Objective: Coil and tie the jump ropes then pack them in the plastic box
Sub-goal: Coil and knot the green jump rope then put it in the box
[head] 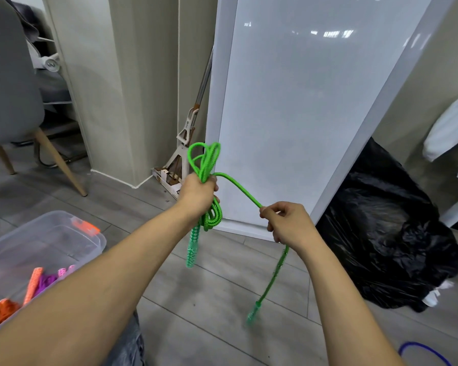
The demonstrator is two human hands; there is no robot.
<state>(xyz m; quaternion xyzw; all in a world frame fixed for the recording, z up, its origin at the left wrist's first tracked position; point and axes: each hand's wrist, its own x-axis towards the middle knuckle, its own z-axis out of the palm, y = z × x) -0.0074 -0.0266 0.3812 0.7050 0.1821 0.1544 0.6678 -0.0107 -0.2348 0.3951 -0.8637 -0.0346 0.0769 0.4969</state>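
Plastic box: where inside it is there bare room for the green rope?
The far half of the box, between the orange latch and the purple rope, is bare. The near end is crowded: the orange rope and the purple rope lie there.

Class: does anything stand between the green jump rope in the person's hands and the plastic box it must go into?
Nothing visible does. The green jump rope is held above the floor, and the plastic box stands open, lower left.

A home room: grey chair (8, 83), mop (188, 133) by the wall, black rubbish bag (389, 233)
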